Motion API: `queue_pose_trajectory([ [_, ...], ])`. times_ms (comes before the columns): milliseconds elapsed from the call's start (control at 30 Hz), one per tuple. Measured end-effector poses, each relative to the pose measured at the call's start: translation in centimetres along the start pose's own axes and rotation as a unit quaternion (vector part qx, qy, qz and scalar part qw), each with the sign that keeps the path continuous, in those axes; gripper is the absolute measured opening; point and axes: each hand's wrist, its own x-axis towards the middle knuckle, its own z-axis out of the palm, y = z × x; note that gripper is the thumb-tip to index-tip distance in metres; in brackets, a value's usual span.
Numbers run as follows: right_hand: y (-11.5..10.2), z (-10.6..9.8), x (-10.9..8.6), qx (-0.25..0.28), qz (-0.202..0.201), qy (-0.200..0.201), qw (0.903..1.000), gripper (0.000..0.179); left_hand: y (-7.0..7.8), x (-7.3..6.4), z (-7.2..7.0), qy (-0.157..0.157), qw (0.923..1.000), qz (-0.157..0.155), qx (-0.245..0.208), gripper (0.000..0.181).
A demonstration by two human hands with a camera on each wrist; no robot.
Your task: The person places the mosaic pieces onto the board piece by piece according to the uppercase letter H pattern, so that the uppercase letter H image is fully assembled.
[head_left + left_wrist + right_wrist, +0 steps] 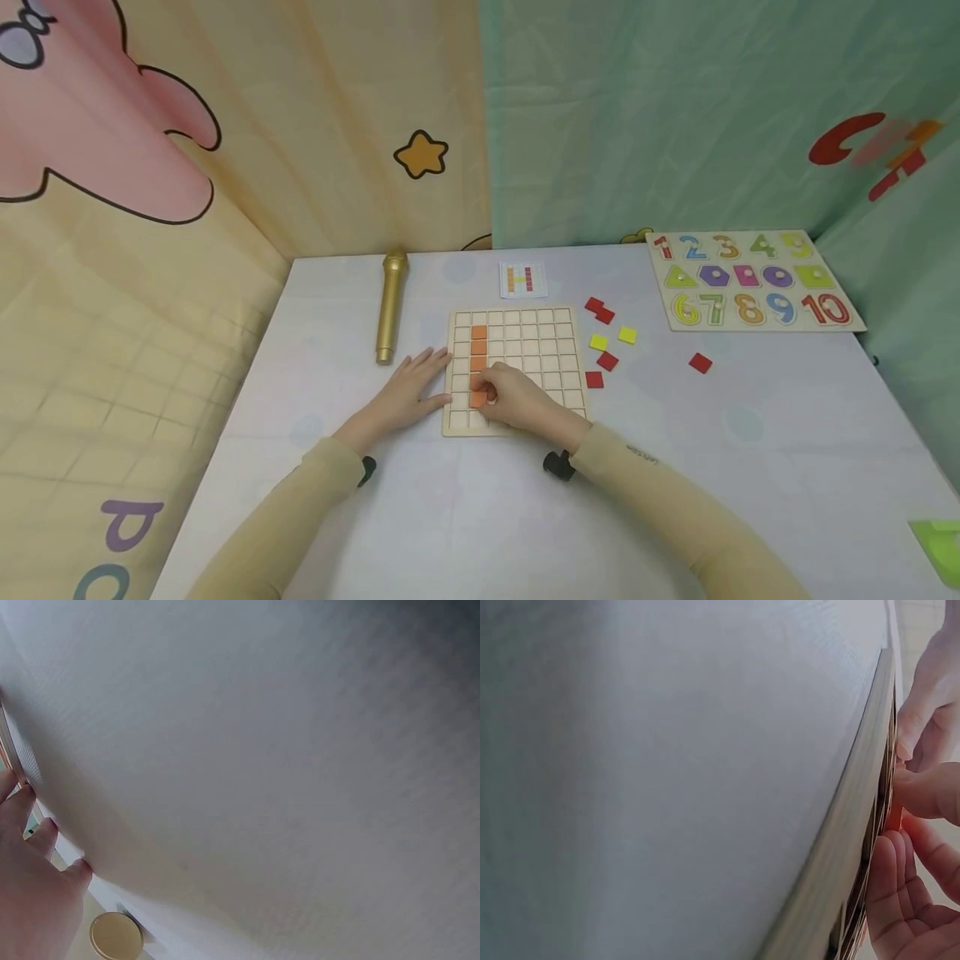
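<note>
A wooden grid board (530,317) lies flat on the table, with orange square tiles running down its second column from the left. My right hand (521,400) is over the lower part of that column, pinching the lowest orange tile (477,400) between thumb and finger. In the right wrist view the orange tile (895,815) shows between thumb and fingers, close against the board's surface. My left hand (405,390) lies spread on the table, its fingertips and thumb at the board's left edge. A small pattern card (523,280) with coloured squares lies behind the board.
Several loose red tiles (607,361) and two yellow tiles (627,335) lie right of the board. A gold microphone (389,308) lies at the back left. At the back right is a number-and-shape puzzle board (731,287). Something green (937,546) shows at the right edge.
</note>
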Motion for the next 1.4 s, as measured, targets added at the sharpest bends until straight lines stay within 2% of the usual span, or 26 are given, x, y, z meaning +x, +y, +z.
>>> queue_pose_trajectory([
  [467, 0.0, 0.2, 0.2, -0.027, -0.014, -0.001, 0.9995, 0.021, 0.1, 0.0, 0.0, 0.006, 1.0, 0.003, 0.001, 0.074],
  [867, 0.5, -0.3, 0.2, 0.004, -0.006, 0.005, 1.0, 0.02, 0.0, 0.2, 0.0, -0.003, 1.0, -0.006, 0.0, 0.075],
  [1100, 2.3, -3.6, -0.5, 0.056, 0.035, 0.052, 0.9965, 0.025, 0.0, 0.1, 0.1, -0.003, 0.9999, -0.011, -0.003, 0.074],
  [1233, 4.5, -6.4, -1.3, 0.07, 0.058, 0.095, 0.9913, 0.026, 0.0, 0.1, 0.1, -0.002, 1.0, -0.009, 0.001, 0.074],
  [1400, 7.7, -9.7, -2.4, 0.062, 0.121, 0.139, 0.9809, 0.03, 0.0, 0.1, 0.1, 0.0, 1.0, -0.007, -0.002, 0.074],
])
